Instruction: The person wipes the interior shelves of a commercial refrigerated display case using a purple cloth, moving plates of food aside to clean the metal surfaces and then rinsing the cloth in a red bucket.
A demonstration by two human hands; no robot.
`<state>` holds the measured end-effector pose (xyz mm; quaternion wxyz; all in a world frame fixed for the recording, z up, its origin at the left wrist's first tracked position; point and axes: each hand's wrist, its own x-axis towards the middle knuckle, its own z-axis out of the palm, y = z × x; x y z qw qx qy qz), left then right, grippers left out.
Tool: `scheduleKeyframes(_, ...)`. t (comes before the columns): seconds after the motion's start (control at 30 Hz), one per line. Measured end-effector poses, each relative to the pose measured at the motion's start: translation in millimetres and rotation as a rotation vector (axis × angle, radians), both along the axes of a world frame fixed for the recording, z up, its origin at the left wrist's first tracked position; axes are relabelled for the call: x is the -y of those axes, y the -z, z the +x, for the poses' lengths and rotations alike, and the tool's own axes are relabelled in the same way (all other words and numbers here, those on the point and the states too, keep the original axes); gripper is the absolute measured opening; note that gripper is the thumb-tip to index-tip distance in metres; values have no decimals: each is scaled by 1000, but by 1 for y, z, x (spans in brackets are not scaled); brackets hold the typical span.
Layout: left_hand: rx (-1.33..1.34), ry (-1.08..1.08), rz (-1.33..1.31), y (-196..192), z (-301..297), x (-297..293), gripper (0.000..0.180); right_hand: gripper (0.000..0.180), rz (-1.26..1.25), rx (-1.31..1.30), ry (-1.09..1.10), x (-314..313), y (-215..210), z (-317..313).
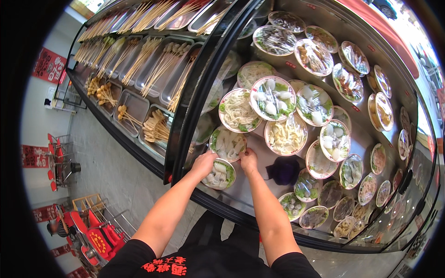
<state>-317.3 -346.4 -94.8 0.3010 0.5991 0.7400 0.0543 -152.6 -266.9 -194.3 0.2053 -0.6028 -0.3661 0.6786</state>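
Note:
Both my hands are at the near edge of a glass-sided display case, closed on the rim of a plate of pale, whitish strips (228, 143) with greens. My left hand (204, 163) has the plate's near left edge, and my right hand (249, 159) its right edge. Some fingertips are hidden by the rim. Just below, a second plate of white pieces on lettuce (219, 176) lies close to my left hand. Beyond the held plate is a plate of pale noodle-like strips (239, 111). A dark purple round object (283, 171) sits right of my right hand.
Film-wrapped plates crowd the case's metal shelf, some overlapping, such as a plate of white oval pieces (272, 98). A black frame (197, 78) divides it from metal trays of skewers (160, 65) at left. Red chairs (95, 236) stand lower left on the grey floor (109, 148).

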Motion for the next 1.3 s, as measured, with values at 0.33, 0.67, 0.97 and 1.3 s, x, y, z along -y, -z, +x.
scheduleKeyframes(0.33,178,-212,-39,-14,-2,2,14,15,-91,103,106,33,-28,145)
scheduleKeyframes(0.67,968,-658,-175,-85,35,-24,9,16,-178,-132,366,81,-152,239)
scheduleKeyframes(0.97,1155,-676,-66,-102,123,-65,9,10,68,-205,839,57,-185,363)
scheduleKeyframes(1.3,1118,-637,-199,-87,211,-59,10,18,185,-239,940,-38,-172,433)
